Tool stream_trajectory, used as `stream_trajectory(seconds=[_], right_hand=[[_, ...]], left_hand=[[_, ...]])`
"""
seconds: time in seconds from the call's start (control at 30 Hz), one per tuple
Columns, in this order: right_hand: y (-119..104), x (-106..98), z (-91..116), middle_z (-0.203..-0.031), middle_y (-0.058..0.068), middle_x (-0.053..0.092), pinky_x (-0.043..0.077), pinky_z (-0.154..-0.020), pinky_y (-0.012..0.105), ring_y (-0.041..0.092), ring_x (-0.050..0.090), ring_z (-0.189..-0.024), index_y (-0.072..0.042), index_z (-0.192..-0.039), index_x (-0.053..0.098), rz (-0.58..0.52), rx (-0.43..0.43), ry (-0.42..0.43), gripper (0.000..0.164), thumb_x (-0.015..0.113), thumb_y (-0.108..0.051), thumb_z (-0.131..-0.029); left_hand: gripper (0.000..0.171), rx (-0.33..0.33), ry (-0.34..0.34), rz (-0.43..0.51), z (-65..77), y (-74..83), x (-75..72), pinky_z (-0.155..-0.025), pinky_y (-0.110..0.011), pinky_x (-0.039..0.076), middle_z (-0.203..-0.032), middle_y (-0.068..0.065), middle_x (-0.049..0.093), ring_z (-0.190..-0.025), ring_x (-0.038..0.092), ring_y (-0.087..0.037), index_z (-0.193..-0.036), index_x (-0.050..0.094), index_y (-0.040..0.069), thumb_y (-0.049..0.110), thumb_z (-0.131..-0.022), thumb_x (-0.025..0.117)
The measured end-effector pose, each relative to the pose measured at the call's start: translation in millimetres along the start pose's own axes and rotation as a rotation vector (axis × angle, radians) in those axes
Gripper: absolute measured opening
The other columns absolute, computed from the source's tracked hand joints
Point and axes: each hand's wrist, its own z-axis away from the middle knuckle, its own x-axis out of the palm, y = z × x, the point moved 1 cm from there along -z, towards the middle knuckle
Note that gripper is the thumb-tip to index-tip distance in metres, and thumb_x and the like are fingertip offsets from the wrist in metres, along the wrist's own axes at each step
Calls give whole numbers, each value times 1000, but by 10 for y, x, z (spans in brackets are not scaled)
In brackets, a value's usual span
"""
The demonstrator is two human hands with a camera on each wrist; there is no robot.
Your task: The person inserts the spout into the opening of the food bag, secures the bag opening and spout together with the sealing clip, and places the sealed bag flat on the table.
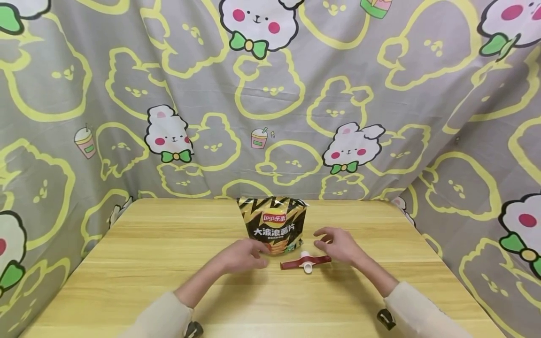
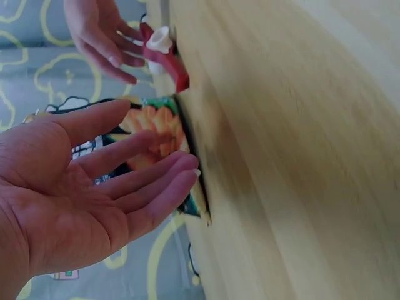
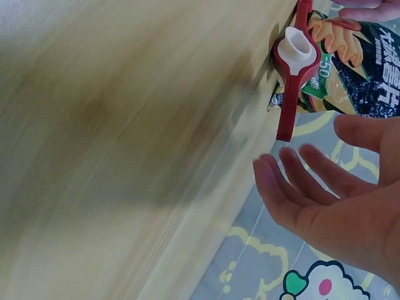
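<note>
A black and gold Lay's potato chip bag [image 1: 274,220] stands upright on the wooden table. In front of it lies a dark red bag-sealing clip with a white spout [image 1: 307,261]; its round white opening faces up in the right wrist view [image 3: 297,50]. My left hand [image 1: 243,256] is at the bag's lower left corner, fingers loosely extended and holding nothing; whether it touches the bag I cannot tell. To the right of bag and clip hovers my right hand [image 1: 339,244], its fingers relaxed and spread, with nothing in them.
The wooden table [image 1: 169,234] ends at a grey curtain [image 1: 279,131] with yellow cartoon outlines, which hangs behind it and along both sides. Dark straps [image 1: 385,319] show at the wrists below pale sleeves.
</note>
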Motion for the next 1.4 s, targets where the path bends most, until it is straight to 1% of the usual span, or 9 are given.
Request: stream_trajectory(seconds=[0.13, 0.37, 0.5, 0.67, 0.77, 0.9, 1.0, 1.17, 1.4], right_hand=[[26, -9, 3, -103, 10, 76, 57, -80, 39, 25, 71, -95, -5, -119, 72, -8, 12, -67, 31, 71, -23, -93], [17, -38, 35, -99, 7, 75, 54, -78, 38, 19, 68, -89, -6, -114, 74, 32, 21, -190, 28, 73, -22, -91], [0, -43, 54, -93, 4, 73, 50, -74, 35, 16, 62, -83, -7, -111, 75, 26, 19, -233, 25, 74, -21, -89], [5, -30, 59, -93, 4, 73, 46, -72, 32, 16, 58, -80, -6, -107, 77, 2, 1, -256, 22, 74, -19, -89], [13, -22, 64, -90, 6, 73, 47, -69, 31, 17, 60, -77, -5, -104, 77, -32, 9, -273, 18, 73, -14, -89], [14, -7, 66, -81, 10, 73, 49, -63, 30, 19, 64, -68, -1, -101, 76, -91, 35, -288, 15, 71, -5, -88], [10, 0, 71, -80, 10, 73, 51, -62, 31, 18, 63, -66, 1, -97, 76, -114, 36, -289, 13, 69, -1, -87], [10, 17, 75, -79, 10, 72, 54, -64, 33, 15, 59, -67, 2, -92, 76, -136, 40, -298, 9, 68, 0, -88], [15, 51, 83, -70, 5, 67, 51, -62, 30, 13, 56, -64, 2, -85, 74, -189, 38, -328, 5, 71, 3, -82]], left_hand=[[38, 1, -16, 24, -71, 26, 71, -87, -49, 58, -129, -18, 68, -107, 70, -33, -128, 68, 5, 22, -94, 72], [38, 29, -18, 2, -192, 41, 193, -89, -43, 58, -128, -13, 70, -108, 71, -30, -127, 69, 4, 22, -94, 72], [36, 29, -5, -10, -239, 38, 239, -89, -43, 57, -125, -12, 72, -106, 71, -29, -125, 70, 5, 22, -94, 72], [34, 18, 6, 14, -259, 75, 275, -92, -45, 57, -124, -11, 72, -107, 71, -29, -123, 71, 6, 22, -94, 71], [34, 3, 1, 70, -273, 89, 295, -88, -43, 58, -121, -12, 73, -100, 73, -28, -123, 71, 5, 21, -94, 71], [34, -40, -19, 221, -296, 79, 314, -78, -41, 60, -112, -13, 74, -86, 73, -28, -125, 69, 1, 16, -94, 71], [34, -67, -24, 311, -308, 70, 323, -75, -41, 61, -108, -11, 73, -83, 72, -28, -125, 68, -2, 12, -94, 71], [34, -84, -11, 353, -318, 67, 339, -77, -41, 61, -108, -10, 73, -85, 71, -29, -124, 67, -3, 10, -93, 71], [35, -96, 32, 374, -317, 61, 370, -78, -40, 61, -109, -12, 74, -85, 72, -29, -123, 68, -2, 6, -90, 73]])
